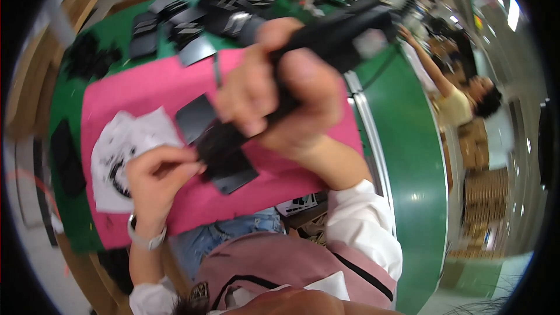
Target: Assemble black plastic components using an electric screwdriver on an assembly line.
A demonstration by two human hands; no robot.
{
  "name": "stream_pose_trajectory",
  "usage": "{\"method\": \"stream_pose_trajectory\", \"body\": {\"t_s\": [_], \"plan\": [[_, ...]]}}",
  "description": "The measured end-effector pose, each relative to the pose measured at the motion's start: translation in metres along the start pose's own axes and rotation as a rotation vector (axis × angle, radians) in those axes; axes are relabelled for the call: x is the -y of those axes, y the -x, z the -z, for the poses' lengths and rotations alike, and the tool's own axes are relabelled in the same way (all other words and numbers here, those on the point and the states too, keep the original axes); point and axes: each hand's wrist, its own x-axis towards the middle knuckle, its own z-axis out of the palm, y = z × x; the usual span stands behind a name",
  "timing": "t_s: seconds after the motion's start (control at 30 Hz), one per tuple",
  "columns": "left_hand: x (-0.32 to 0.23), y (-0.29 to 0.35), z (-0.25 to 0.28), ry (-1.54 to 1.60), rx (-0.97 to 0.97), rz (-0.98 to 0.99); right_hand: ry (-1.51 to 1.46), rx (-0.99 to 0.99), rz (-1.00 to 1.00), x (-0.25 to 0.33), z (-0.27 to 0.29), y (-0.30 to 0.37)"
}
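Observation:
My right hand (291, 90), blurred by motion, is wrapped round a black corded electric screwdriver (335, 35) that slants from upper right down to the left. Its lower end reaches a dark flat plate (236, 179) on the pink mat (291, 184). Beside that end, my left hand (158, 181) has thumb and forefinger pinched together; whatever is between them is too small to make out. Another dark plate or part of the same one (195, 116) shows just above the tool. Under my left hand's fingers, a white cloth with black smudges (137, 134) lies on the mat.
Several black plates and parts (192, 26) lie along the far side of the green table (402, 134). A dark pile (90, 55) and a long black piece (67, 157) sit at the left. A metal rail (373, 140) runs at right. Another person (461, 102) stands beyond the table.

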Motion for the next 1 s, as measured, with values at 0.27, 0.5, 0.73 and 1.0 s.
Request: {"method": "stream_pose_trajectory", "body": {"t_s": [0.27, 0.5, 0.73, 1.0], "plan": [[0.007, -0.003, 0.018, -0.013, -0.153, 0.027, 0.055, 0.037, -0.123, 0.012, 0.023, -0.014], [0.031, -0.005, 0.013, -0.049, -0.029, 0.107, 0.278, 0.140, -0.181, 0.004, 0.037, -0.011], [0.034, -0.013, 0.002, -0.193, -0.018, 0.197, 0.297, 0.114, -0.208, -0.006, 0.035, -0.010], [0.035, -0.014, -0.003, -0.090, -0.039, 0.231, 0.306, 0.084, -0.290, -0.008, 0.027, -0.010]]}}
